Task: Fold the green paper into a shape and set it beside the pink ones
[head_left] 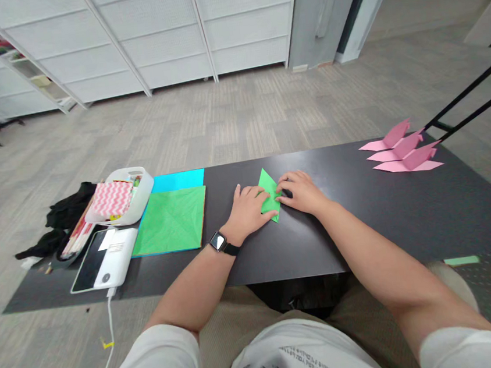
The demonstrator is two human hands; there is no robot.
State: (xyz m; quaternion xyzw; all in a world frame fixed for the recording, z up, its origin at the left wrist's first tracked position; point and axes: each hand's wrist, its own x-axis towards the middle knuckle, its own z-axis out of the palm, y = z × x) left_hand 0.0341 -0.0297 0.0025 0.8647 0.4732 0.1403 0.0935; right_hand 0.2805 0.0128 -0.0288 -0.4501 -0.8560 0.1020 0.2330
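A folded piece of green paper [265, 181], shaped like a narrow kite with points at top and bottom, lies on the dark table in front of me. My left hand [250, 208], with a black watch on its wrist, holds the paper's left side down with fingers and thumb. On the opposite edge my right hand [299, 192] grips the paper between thumb and curled fingers. The fingertips partly cover the middle of the paper, so its inner folds are hard to make out.
Green square sheets [168, 221] lie over blue paper [179, 180] on the left. Beside them are a white basket [143, 192], a white device with a cable [119, 259] and black cloth [72, 207]. Several pink folded paper birds [412, 160] stand at the right on the table [376, 217].
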